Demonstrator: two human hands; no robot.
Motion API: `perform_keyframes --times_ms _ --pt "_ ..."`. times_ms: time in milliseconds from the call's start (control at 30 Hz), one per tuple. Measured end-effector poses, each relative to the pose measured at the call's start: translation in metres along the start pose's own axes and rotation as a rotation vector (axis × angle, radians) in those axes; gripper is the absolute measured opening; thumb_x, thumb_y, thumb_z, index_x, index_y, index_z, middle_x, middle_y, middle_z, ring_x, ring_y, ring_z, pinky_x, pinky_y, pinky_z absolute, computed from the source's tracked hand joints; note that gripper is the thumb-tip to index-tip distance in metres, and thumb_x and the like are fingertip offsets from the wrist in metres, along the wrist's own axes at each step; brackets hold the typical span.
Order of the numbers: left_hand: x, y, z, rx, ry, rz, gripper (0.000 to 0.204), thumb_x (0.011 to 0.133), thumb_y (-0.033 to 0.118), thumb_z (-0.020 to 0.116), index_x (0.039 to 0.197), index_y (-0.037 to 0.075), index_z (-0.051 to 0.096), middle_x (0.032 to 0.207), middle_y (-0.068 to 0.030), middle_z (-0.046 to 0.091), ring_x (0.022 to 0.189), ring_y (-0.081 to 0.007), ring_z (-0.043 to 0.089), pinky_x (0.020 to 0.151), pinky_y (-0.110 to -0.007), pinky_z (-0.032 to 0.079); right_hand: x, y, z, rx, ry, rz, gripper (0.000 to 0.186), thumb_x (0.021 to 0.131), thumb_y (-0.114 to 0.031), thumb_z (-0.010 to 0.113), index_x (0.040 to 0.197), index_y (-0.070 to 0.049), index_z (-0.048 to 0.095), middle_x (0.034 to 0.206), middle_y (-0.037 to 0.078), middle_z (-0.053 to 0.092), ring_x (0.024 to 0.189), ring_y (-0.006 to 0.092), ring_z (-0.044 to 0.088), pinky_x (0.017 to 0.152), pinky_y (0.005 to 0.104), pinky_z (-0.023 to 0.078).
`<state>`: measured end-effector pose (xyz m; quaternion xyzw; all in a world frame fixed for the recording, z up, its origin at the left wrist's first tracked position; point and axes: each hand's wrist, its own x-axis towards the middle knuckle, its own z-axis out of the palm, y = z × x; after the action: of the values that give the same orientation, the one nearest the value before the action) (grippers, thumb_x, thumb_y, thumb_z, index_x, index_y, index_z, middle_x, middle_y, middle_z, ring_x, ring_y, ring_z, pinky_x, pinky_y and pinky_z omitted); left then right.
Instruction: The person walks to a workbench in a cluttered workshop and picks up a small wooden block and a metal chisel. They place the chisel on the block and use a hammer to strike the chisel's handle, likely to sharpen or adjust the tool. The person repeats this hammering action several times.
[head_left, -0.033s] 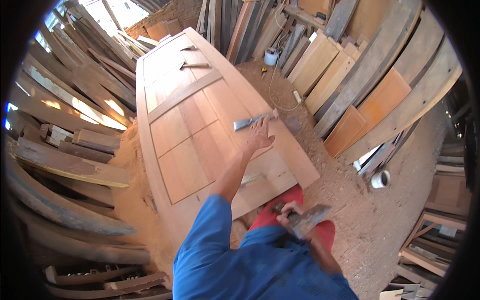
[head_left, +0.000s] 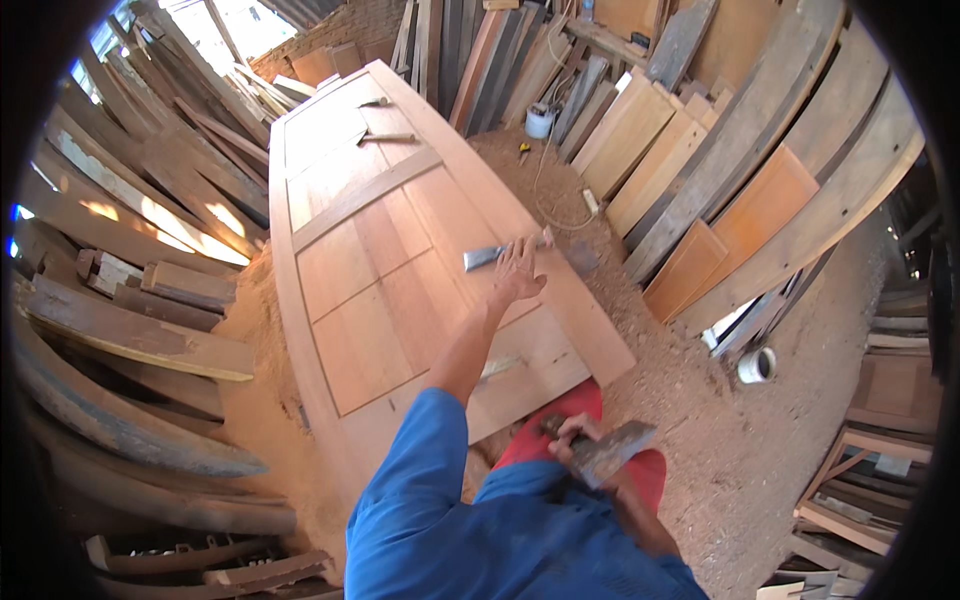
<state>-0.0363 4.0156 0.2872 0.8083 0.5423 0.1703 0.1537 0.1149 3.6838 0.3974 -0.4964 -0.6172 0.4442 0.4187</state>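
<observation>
My left hand [head_left: 517, 272] reaches over a large panelled wooden door [head_left: 340, 265] that lies flat in front of me. Its fingers are stretched out across a chisel-like tool with a flat grey blade [head_left: 482, 259]. They hide the middle of that tool, and I cannot tell whether they touch it. Low down, close to my body, my right hand [head_left: 572, 438] is closed around the dark handle of a tool with a broad, flat, worn metal blade [head_left: 617, 450]. Two hammer-like tools [head_left: 388, 137] [head_left: 375, 102] rest on the door's far part.
Planks and old boards [head_left: 130, 325] are stacked along the left. More boards [head_left: 730, 180] lean on the right. A white bucket [head_left: 540, 122], a cable [head_left: 553, 215] and a white container [head_left: 757, 365] are on the dusty floor. A pale strip [head_left: 502, 367] lies on the door's near end.
My left fingers have come slightly further over the chisel-like tool, covering more of it. The whole view has shifted a little. My right hand keeps its grip on the broad-bladed tool.
</observation>
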Motion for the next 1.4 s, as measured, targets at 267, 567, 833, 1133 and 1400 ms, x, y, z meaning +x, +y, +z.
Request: perform_keyframes --times_ms 267,567,833,1133,1400 --pt "0.045 -0.057 0.039 0.133 -0.158 -0.128 0.063 0.086 0.026 0.064 0.139 0.003 0.041 0.13 -0.023 0.051 0.127 -0.0422 0.045 0.104 -0.051 0.037 0.021 -0.004 0.003 -0.034 -0.025 0.037 0.02 0.084 -0.015 0.075 0.094 -0.007 0.06 0.075 0.005 0.063 0.068 0.0151 0.063 0.06 0.031 0.051" --pt "0.007 -0.084 0.014 -0.106 0.045 0.041 0.022 0.086 0.016 0.061 0.106 0.008 0.055 0.091 -0.0232 0.066 0.084 -0.0437 0.065 0.071 -0.051 0.052 0.044 0.02 -0.002 -0.052 -0.057 0.025 0.021 0.085 -0.016 0.076 0.092 -0.007 0.058 0.077 0.001 0.058 0.068 0.0101 0.057 0.06 0.0293 0.048" --pt "-0.086 -0.007 -0.149 -1.037 0.538 -0.179 0.024 0.093 0.015 0.066 0.114 0.008 0.055 0.089 -0.0066 0.066 0.076 -0.0167 0.068 0.062 -0.032 0.053 0.037 0.036 -0.001 0.077 -0.125 0.148 0.027 0.081 -0.019 0.08 0.094 -0.005 0.06 0.08 0.002 0.059 0.075 0.0105 0.056 0.067 0.028 0.047" --pt "-0.146 0.058 -0.146 -1.376 0.529 -0.103 0.028 0.09 0.007 0.071 0.113 0.007 0.056 0.087 0.0006 0.06 0.067 -0.0078 0.056 0.058 -0.024 0.049 0.027 -0.013 -0.032 0.175 0.329 0.08 0.028 0.075 -0.017 0.086 0.086 -0.002 0.064 0.08 0.002 0.064 0.073 0.0122 0.06 0.067 0.0301 0.051" --pt "-0.152 0.086 -0.124 -1.233 0.38 -0.066 0.017 0.086 0.009 0.076 0.09 0.006 0.06 0.078 0.0045 0.06 0.07 -0.0047 0.055 0.061 -0.022 0.046 0.013 -0.109 -0.071 0.053 0.508 -0.292 0.035 0.078 -0.011 0.082 0.101 0.0 0.059 0.076 0.003 0.061 0.068 0.011 0.058 0.062 0.0268 0.048"
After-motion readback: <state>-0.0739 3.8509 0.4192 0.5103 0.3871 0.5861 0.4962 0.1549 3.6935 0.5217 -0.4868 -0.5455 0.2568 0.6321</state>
